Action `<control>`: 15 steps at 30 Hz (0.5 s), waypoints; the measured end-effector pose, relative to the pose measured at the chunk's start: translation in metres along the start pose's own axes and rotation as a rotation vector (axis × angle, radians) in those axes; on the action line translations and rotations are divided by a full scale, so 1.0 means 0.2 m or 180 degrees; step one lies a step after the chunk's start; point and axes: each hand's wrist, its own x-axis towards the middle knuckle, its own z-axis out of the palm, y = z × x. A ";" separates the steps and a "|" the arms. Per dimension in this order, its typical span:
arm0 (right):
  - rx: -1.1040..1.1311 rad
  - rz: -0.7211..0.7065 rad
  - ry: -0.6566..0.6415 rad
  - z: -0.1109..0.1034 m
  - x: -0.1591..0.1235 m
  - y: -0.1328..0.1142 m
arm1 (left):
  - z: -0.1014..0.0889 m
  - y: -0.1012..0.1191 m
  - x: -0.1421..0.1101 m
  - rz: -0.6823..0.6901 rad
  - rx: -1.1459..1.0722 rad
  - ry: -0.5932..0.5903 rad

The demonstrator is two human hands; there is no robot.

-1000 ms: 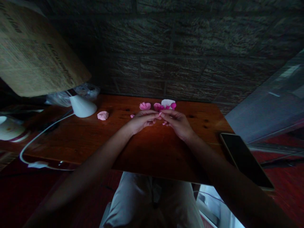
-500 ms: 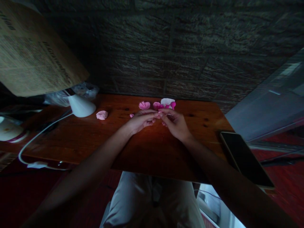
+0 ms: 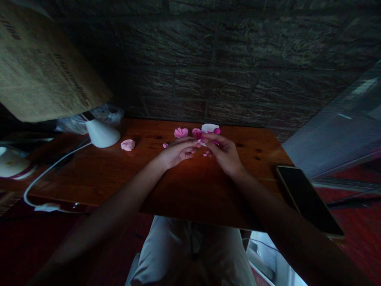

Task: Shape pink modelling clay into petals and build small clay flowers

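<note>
Both hands meet above the middle of the wooden table, fingertips close together. Between them is a small, soft-looking pink piece (image 3: pixel 199 141) like modelling clay. My left hand (image 3: pixel 180 153) supports it at its fingertips, with the thumb along the top. From the other side my right hand (image 3: pixel 225 154) pinches at it with thumb and forefinger. Just beyond lie a ruffled pink flower shape (image 3: pixel 181 132), a second pink ruffled piece (image 3: pixel 196 133), a white flat piece (image 3: pixel 210 127) and a magenta round-ended piece (image 3: pixel 217 131), partly covered by my right hand.
A crumpled pink lump (image 3: pixel 127 144) and a tiny pink bit (image 3: pixel 165 145) lie to the left. A lamp with a white base (image 3: pixel 102 134) and a cable stands at the far left. A phone (image 3: pixel 308 198) rests on the right edge; a stone-patterned wall (image 3: pixel 238 79) rises behind.
My right fingers have shifted around the small pink piece, and the hand has moved slightly right. My left hand stays nearly in place. The view has moved a little.
</note>
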 end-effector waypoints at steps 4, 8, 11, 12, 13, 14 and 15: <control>0.0197 0.0079 -0.0033 -0.01 0.01 -0.01 | 0.00 0.00 0.00 0.0122 0.0231 -0.0001; 0.0279 0.0074 -0.0094 -0.01 0.01 -0.01 | 0.00 0.00 0.00 0.0165 0.0402 -0.0008; 0.0272 0.0094 -0.0061 -0.01 0.01 0.00 | 0.01 0.00 -0.01 0.0167 0.0385 0.0002; 0.0284 0.0104 -0.0042 -0.01 0.01 0.01 | 0.01 0.00 -0.01 0.0151 0.0362 0.0001; 0.0295 0.0115 -0.0037 -0.01 0.01 0.01 | 0.01 0.00 -0.01 0.0124 0.0339 -0.0004; 0.0300 0.0124 -0.0046 -0.01 0.01 0.01 | 0.01 0.00 -0.01 0.0092 0.0320 -0.0008; 0.0292 0.0125 -0.0065 -0.01 0.00 0.01 | 0.01 0.00 -0.01 0.0065 0.0309 -0.0015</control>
